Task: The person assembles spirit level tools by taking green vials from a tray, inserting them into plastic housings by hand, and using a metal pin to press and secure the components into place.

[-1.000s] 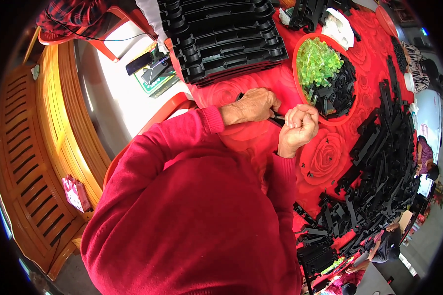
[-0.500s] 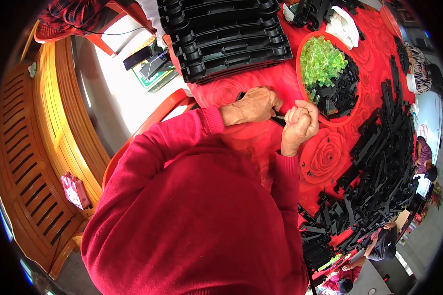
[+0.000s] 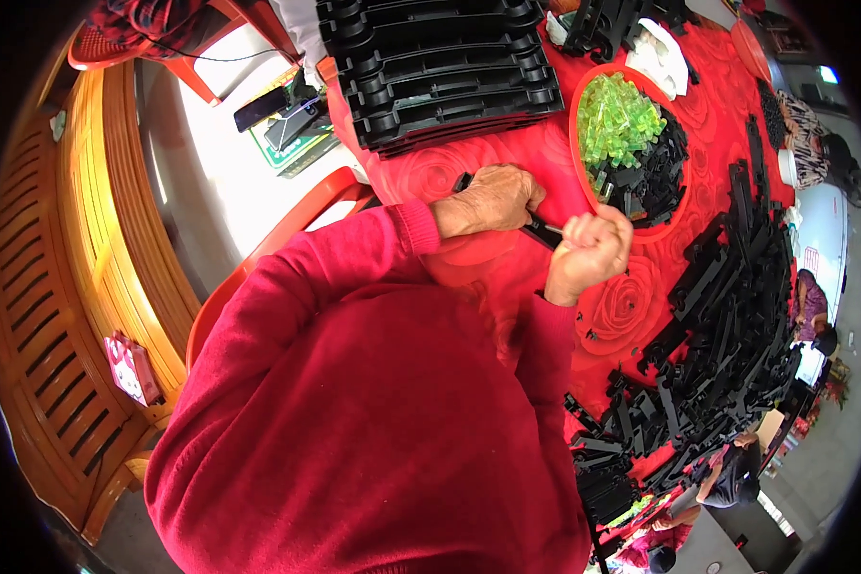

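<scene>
My left hand (image 3: 499, 198) is closed around a long black plastic strip (image 3: 542, 231). One end of the strip sticks out past the wrist, and the other shows between my two hands. Close by on the right, my right hand (image 3: 593, 253) is curled with its fingers pressed together at the strip's end. Whatever those fingers pinch is hidden. Just beyond my hands stands a red oval basin (image 3: 578, 163) holding translucent yellow-green plastic pieces (image 3: 614, 120) and small black plastic pieces (image 3: 652, 177).
A stack of black plastic trays (image 3: 445, 72) stands at the far side of the red rose-patterned tablecloth (image 3: 622, 311). Many loose black strips (image 3: 727, 316) are heaped along the right. A red chair (image 3: 287, 230) and a wooden bench (image 3: 57, 316) stand left. Other people sit at far right.
My right hand has turned and shifted slightly right, away from my left hand. More of the black strip shows between them. My left hand keeps its grip.
</scene>
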The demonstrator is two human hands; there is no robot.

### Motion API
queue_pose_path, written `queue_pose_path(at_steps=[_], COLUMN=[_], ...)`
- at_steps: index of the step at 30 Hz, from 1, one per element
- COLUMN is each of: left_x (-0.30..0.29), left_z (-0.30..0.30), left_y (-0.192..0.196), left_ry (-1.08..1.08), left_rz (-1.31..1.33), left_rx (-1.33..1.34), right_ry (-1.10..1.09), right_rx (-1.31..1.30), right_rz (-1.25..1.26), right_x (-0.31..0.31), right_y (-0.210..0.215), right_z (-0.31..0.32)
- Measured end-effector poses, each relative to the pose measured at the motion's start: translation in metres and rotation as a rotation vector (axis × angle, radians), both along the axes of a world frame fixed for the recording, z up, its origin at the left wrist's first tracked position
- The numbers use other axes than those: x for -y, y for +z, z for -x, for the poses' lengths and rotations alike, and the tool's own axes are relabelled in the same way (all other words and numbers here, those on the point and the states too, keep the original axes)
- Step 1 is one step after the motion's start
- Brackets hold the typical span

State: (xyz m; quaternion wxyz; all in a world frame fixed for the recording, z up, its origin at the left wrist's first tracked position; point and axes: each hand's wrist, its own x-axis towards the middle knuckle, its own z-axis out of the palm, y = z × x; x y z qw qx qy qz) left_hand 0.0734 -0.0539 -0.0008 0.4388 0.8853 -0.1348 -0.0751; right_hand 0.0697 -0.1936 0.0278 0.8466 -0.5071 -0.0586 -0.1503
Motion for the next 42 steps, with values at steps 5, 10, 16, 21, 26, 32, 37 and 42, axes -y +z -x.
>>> queue_pose_path(at_steps=[5, 10, 16, 21, 26, 32, 37, 42], left_x=[0.001, 0.003, 0.006, 0.004, 0.005, 0.007, 0.006, 0.006], left_z=[0.001, 0.0, 0.001, 0.005, 0.002, 0.002, 0.003, 0.003], left_y=[0.001, -0.001, -0.001, -0.004, 0.0, -0.002, -0.001, -0.004], left_ry=[0.034, 0.042, 0.066, 0.061, 0.061, 0.062, 0.07, 0.059], left_rz=[-0.022, -0.019, -0.033, -0.039, -0.042, -0.045, -0.032, -0.01], left_rx=[0.016, 0.024, 0.056, 0.119, 0.061, 0.063, 0.093, 0.117], right_ry=[-0.041, -0.021, -0.02, -0.037, -0.061, -0.066, -0.065, -0.058], right_rx=[-0.058, -0.041, -0.083, -0.121, -0.148, -0.124, -0.151, -0.15], right_rz=[-0.015, -0.023, -0.099, -0.09, -0.138, -0.178, -0.168, -0.146], right_x=[0.003, 0.002, 0.003, 0.005, 0.007, 0.008, 0.006, 0.007], right_y=[-0.001, -0.01, -0.015, -0.017, -0.015, -0.017, -0.017, -0.019], right_z=[0.002, 0.001, 0.001, 0.002, -0.001, -0.001, -0.001, 0.0])
